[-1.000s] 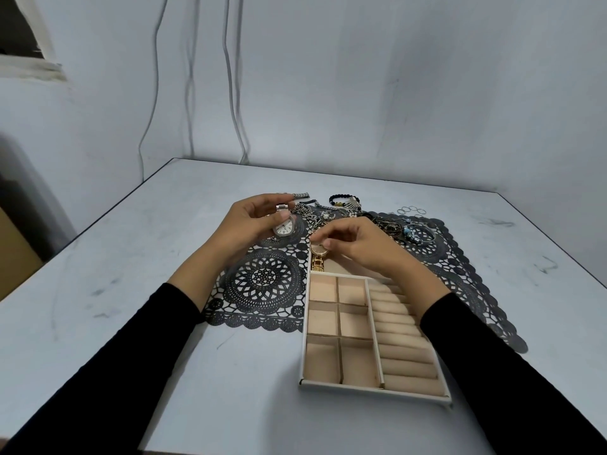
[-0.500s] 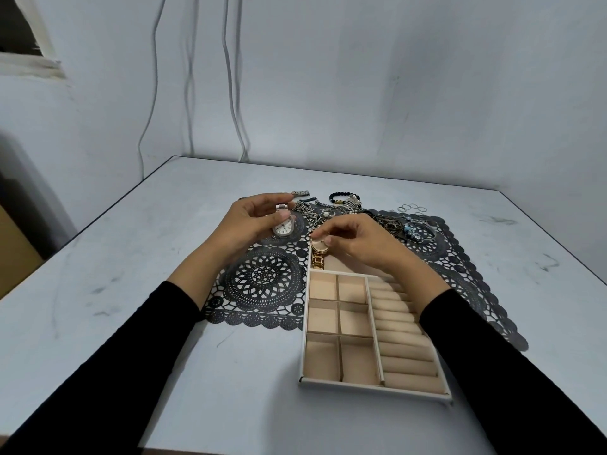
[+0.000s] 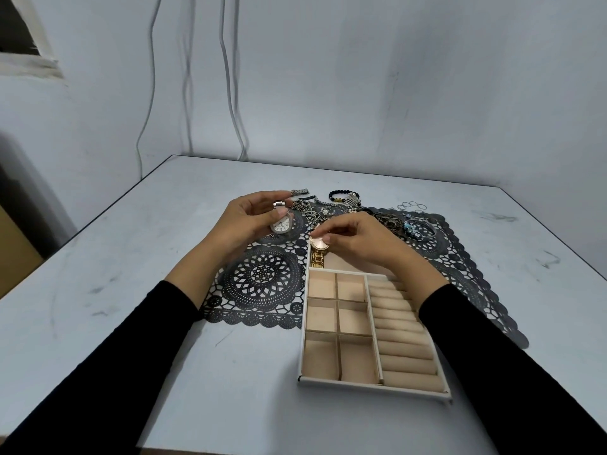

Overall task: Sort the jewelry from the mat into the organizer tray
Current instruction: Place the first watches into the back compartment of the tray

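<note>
A silver watch point(image 3: 281, 224) was pinched by the left hand point(image 3: 243, 221) above the mat point(image 3: 262, 280); a gold watch point(image 3: 318, 246) was pinched at its case by the right hand point(image 3: 358, 238) over the organizer tray point(image 3: 374, 387), at its far end. The limp, slippery link bands were judged best controlled from the rigid case.

Premises: a plain indoor room, either domestic or a makeshift workspace; which of the two cannot be determined. Bare, pale painted walls point(image 3: 394, 93) meet in a corner. Loose cables point(image 3: 230, 93) hang down one wall. A scuffed white table point(image 3: 131, 257) stands near that corner. A window recess point(image 3: 16, 31) is visible at upper left.
</note>
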